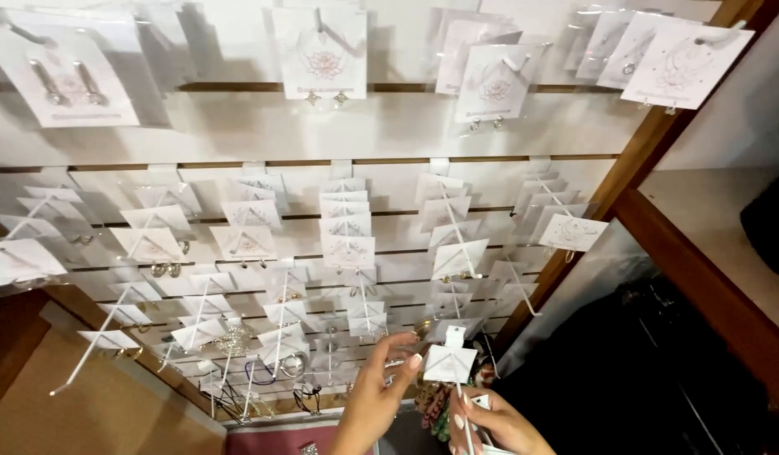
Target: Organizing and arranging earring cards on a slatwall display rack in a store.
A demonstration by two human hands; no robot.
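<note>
Head view looks down a white slatted display wall (389, 126) hung with rows of jewellery cards on thin pegs. At about 6 o'clock in the frame, the left hand (374, 396) reaches up with thumb and fingertips pinched nearly closed on the left edge of a small white earring card (448, 362); the grip looks light, fingers only slightly parted around the card's thickness. The right hand (495, 421), at 5 o'clock from the card, sits just below it with fingers loosely curled; what it holds, if anything, I cannot tell. The card itself is thin, stiff paperboard in a glossy clear sleeve, so I judge it very light, easily bent and a little slippery; the edges or the top tab near the hang hole seem the safest places to pinch, keeping off the small metal earrings, which look delicate. Neighbouring cards (347, 251) at 11 o'clock are matte white squares with faint printed motifs. A dark wooden frame (659, 126) borders the wall at 2 o'clock.
</note>
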